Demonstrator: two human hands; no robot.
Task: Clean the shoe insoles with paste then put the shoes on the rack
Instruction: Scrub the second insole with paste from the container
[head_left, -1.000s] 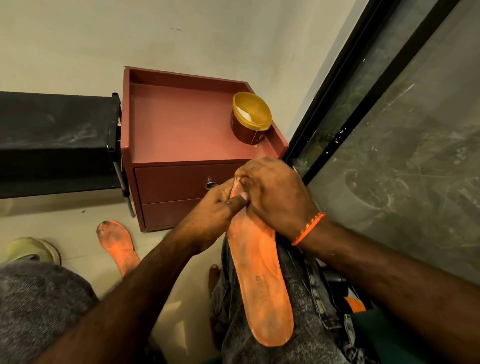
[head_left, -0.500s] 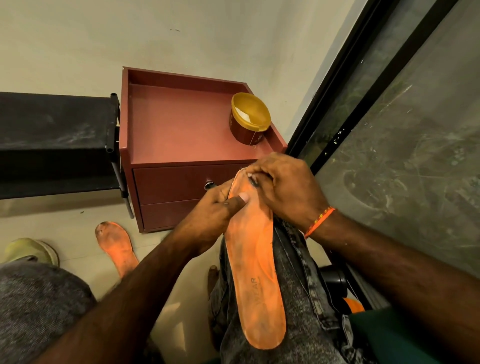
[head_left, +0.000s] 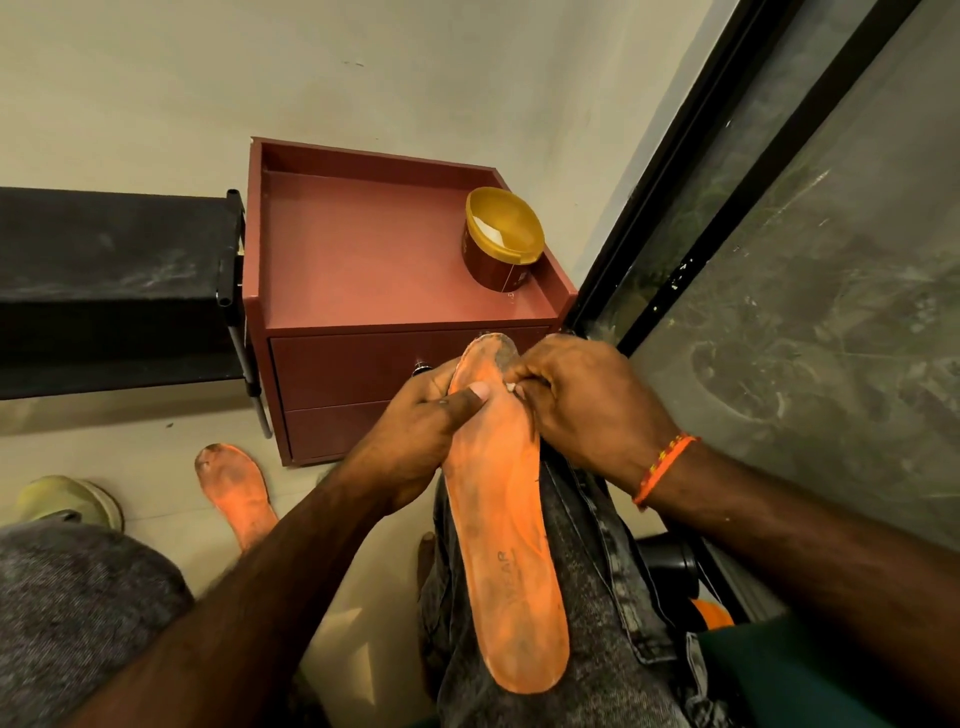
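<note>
I saw the orange insole (head_left: 501, 525) lying lengthwise along the person's right thigh, in front of the red cabinet (head_left: 363, 270), its grimy toe end raised toward the cabinet's drawer front; my left hand (head_left: 415, 431) gripped the insole's left edge near the toe, thumb laid across the top face and fingers curled beneath; my right hand (head_left: 587, 400) had its fingers curled at the insole's right edge, fingertips pressed onto the surface by the toe, and something small and pale showed at them, though I could not tell what it was; the open paste jar (head_left: 501, 239) stood on the cabinet's top, at its right front corner; a second orange insole (head_left: 236, 491) lay on the floor just left of the cabinet's base; a black rack (head_left: 114, 286) stood against the cabinet's left side.
</note>
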